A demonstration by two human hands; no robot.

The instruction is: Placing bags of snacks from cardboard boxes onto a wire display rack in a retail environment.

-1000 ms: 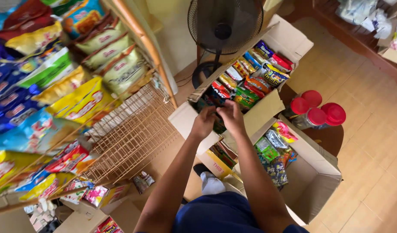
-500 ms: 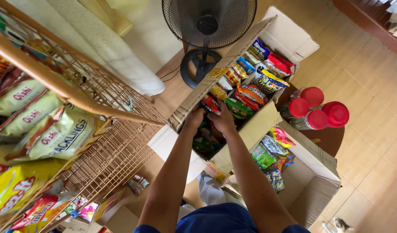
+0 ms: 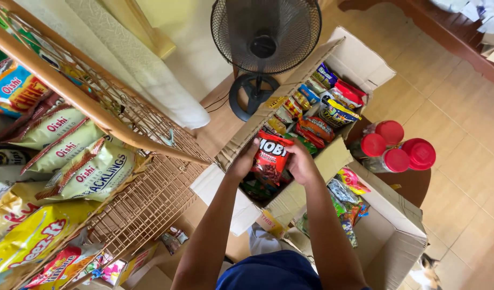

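Two hands: closed on one red snack packet (image 3: 270, 157), lifted just above the open box.
Wire rack (image 3: 145, 198): far left, hung with yellow and pale green snack bags (image 3: 91, 174); lower wire shelf bare near the box.
Left hand (image 3: 244, 160): fingers wrapped round the packet's left edge, thumb on the front.
Red snack packet: upright between both hands, over the near end of the long cardboard box (image 3: 247, 137), touching nothing else so far as can be seen.
Right hand (image 3: 302, 164): clasping the packet's right edge, fingers curled behind.
Box contents: rows of small packets (image 3: 311, 115) packed tight toward the far end; near end darker and probably emptier, though shadow hides the bottom.
Fan (image 3: 266, 35): standing on the floor just beyond the box, well clear of the hands.
Second box (image 3: 397, 231): lower right, open, with more loose packets (image 3: 346, 201) inside.
Red-lidded jars (image 3: 400, 147): grouped on a dark round table, right of the long box.
Handling advice: best held by the sealed edges, not squeezed across the middle, since contents likely crush; lift straight up to clear the box flap (image 3: 333, 158); keep elbows in, away from the rack wire and the jars.
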